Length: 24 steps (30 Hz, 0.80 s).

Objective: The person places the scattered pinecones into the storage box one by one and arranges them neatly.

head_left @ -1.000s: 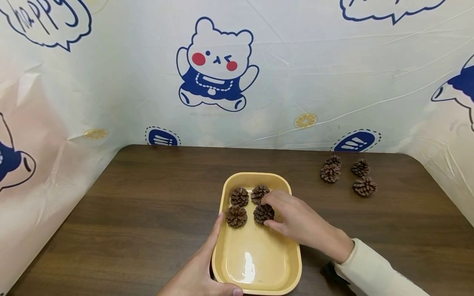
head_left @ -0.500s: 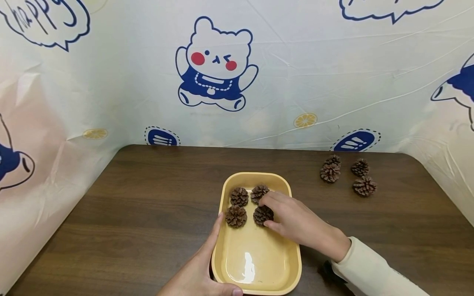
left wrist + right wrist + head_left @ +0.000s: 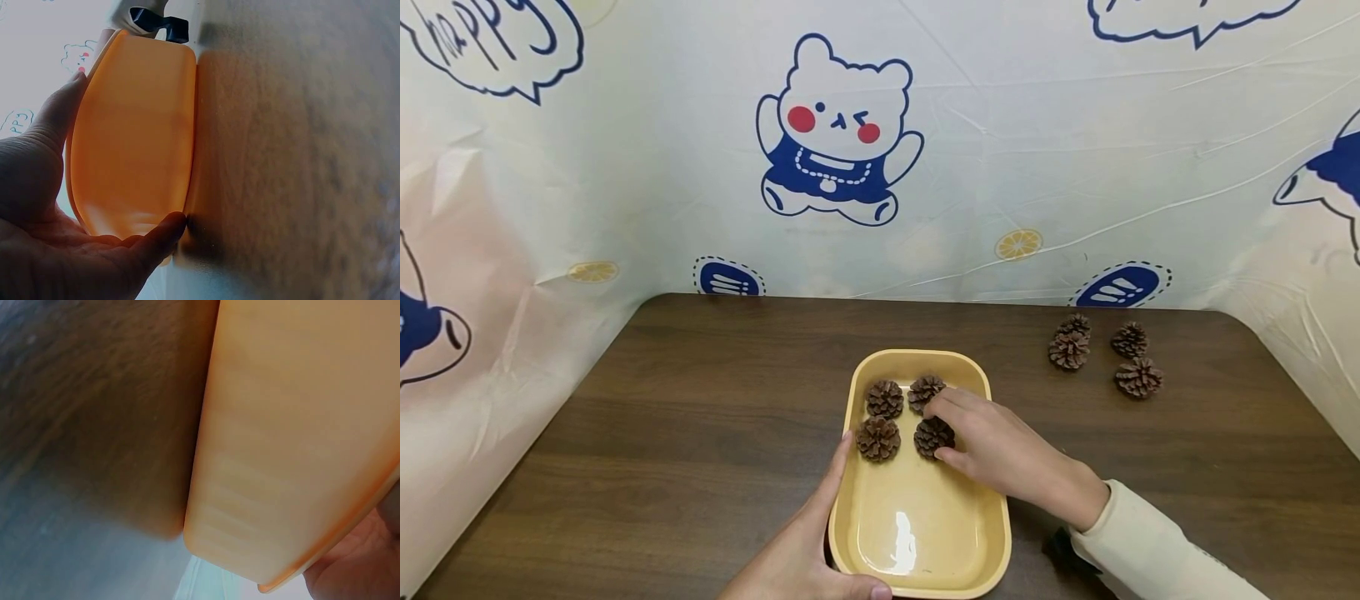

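A yellow tray [image 3: 919, 533] with a raised rim lies on the wooden table. Inside, toward its far end, sit two rows of brown pine cones, among them the far-left cone [image 3: 884, 399], the near-left cone [image 3: 877, 439] and the far-right cone [image 3: 926, 393]. My right hand [image 3: 1000, 433] reaches over the right rim and grips the near-right pine cone [image 3: 933, 438] between thumb and fingers. At the near-left corner, my left hand [image 3: 808, 533] holds the tray from outside, thumb at the near end and fingers along the left wall. The left wrist view shows this hand [image 3: 69, 206] spanning the orange-lit wall.
To the right, at the back of the table [image 3: 700, 417], lie several more pine cones, including a front one [image 3: 1138, 378] and another [image 3: 1069, 350]. A printed cloth [image 3: 1037, 125] hangs behind the table and on both sides.
My right hand has shifted very slightly left, still gripping the same pine cone. The left hand and the tray have not moved.
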Motion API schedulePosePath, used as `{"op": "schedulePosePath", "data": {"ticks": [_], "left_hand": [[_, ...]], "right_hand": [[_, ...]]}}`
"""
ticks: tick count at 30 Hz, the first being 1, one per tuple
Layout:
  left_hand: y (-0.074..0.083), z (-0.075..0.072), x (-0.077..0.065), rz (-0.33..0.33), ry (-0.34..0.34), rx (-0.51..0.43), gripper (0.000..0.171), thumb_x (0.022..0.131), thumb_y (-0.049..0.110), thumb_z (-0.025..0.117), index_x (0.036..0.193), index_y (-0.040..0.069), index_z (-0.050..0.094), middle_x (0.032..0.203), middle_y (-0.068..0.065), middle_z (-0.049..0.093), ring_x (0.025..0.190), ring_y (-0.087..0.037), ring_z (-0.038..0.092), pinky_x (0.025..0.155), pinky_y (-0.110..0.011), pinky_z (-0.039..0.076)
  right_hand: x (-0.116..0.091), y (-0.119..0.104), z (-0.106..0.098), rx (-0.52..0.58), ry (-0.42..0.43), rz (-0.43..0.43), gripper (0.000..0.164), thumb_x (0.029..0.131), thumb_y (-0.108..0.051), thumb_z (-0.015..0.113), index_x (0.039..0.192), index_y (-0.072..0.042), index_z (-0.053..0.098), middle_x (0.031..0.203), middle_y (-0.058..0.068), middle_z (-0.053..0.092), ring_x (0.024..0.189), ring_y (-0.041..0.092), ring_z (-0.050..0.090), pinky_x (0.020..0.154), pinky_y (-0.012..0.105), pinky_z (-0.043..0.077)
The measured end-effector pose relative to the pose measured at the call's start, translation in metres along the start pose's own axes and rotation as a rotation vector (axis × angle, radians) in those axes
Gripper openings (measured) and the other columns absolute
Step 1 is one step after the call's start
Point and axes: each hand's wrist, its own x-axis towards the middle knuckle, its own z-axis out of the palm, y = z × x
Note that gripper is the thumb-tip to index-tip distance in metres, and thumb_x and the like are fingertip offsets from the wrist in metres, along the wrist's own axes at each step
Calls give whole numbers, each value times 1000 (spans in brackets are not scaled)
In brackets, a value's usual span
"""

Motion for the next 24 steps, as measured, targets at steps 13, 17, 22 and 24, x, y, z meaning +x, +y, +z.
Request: {"op": "schedulePosePath", "data": {"ticks": [13, 17, 22, 24], "left_hand": [[2, -1, 1, -66, -21, -59, 140, 77, 24, 96, 168, 36, -9, 176, -16, 8, 134, -9, 50, 105, -11, 38], [3, -1, 1, -72, -23, -73, 139, 77, 23, 96, 168, 37, -9, 176, -15, 6, 135, -9, 49, 105, -11, 38], [3, -1, 1, -69, -23, -68, 139, 77, 23, 96, 168, 37, -9, 176, -15, 7, 136, -10, 48, 106, -11, 38], [2, -1, 1, -69, -22, -62, 139, 77, 24, 96, 168, 38, -9, 176, -15, 8, 136, -9, 48, 106, -11, 37]], "right_hand": [[1, -1, 3, 5, 1, 35, 39, 85, -11, 87, 119, -8, 68, 124, 7, 66, 110, 22, 66, 93, 41, 59], [0, -1, 2, -7, 4, 36, 40, 85, -9, 86, 121, -7, 69, 126, 9, 66, 113, 24, 66, 95, 42, 58], [0, -2, 1, -24, 11, 38, 41, 85, -7, 86, 122, -7, 68, 127, 9, 66, 115, 25, 66, 95, 43, 58], [0, -2, 1, -27, 12, 44, 42, 84, -7, 86, 122, -8, 68, 127, 10, 66, 115, 25, 66, 95, 43, 58]]}}
